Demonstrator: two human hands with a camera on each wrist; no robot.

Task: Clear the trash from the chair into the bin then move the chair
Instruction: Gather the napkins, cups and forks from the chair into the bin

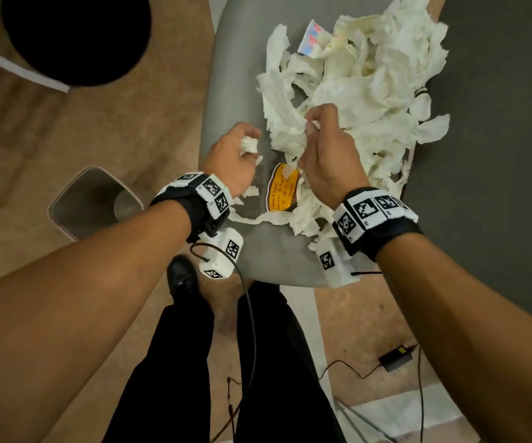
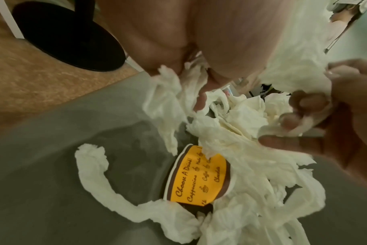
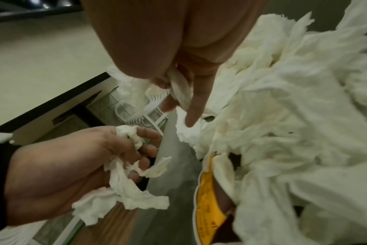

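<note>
A heap of torn white tissue paper (image 1: 354, 91) covers the grey chair seat (image 1: 235, 75). A flattened yellow paper cup (image 1: 282, 190) lies half under the tissue near the seat's front edge. My left hand (image 1: 235, 155) grips a small wad of tissue (image 1: 249, 144) over the seat's left side. My right hand (image 1: 325, 145) pinches a long strip of tissue (image 1: 285, 129) lifted from the heap. In the left wrist view the cup (image 2: 199, 179) reads "Choose A Drink". The right wrist view shows the left hand (image 3: 84, 162) clutching its tissue (image 3: 124, 184). A grey bin (image 1: 92, 203) stands on the floor to the left.
A black round table base (image 1: 76, 36) sits on the brown floor at the far left. A pink-and-blue printed wrapper (image 1: 311, 38) lies among the tissue. A black power adapter (image 1: 395, 359) with cables lies on the floor by my legs. The dark chair back (image 1: 498, 123) rises at right.
</note>
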